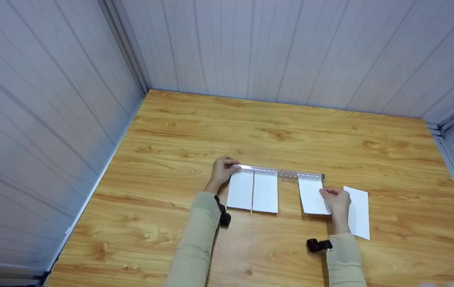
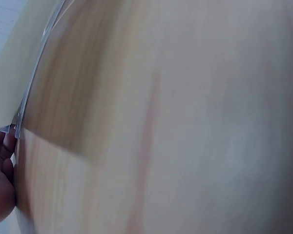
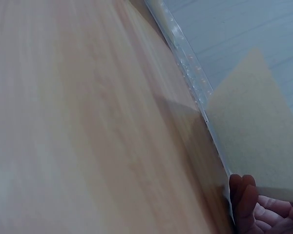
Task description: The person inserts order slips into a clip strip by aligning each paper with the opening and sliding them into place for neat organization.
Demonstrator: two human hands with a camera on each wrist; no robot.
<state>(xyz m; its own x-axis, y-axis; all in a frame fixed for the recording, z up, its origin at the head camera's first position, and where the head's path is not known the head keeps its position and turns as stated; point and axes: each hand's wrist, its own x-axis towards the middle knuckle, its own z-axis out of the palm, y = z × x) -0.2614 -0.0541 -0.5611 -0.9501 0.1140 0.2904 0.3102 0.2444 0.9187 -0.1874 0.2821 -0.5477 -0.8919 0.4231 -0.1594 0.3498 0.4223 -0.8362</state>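
A long clear plastic strip [image 1: 288, 174] runs left to right, with white cards hanging from it toward the person. Two cards, a left one [image 1: 240, 190] and its neighbour [image 1: 265, 194], sit side by side; a third card [image 1: 313, 195] is near the strip's right end, past a gap. My left hand [image 1: 221, 171] pinches the strip's left end; the left wrist view catches that hand [image 2: 1, 180] at the frame edge. The right hand [image 1: 337, 203] pinches the third card's right edge. In the right wrist view, its curled fingers [image 3: 245, 192] are at that card [image 3: 259, 112].
One loose white card [image 1: 358, 211] lies right of the right hand, partly behind it. Everything is on a wood-grain table [image 1: 250, 131], bounded by a pale panel wall [image 1: 230, 52] at the back and another panel [image 1: 43, 119] on the left.
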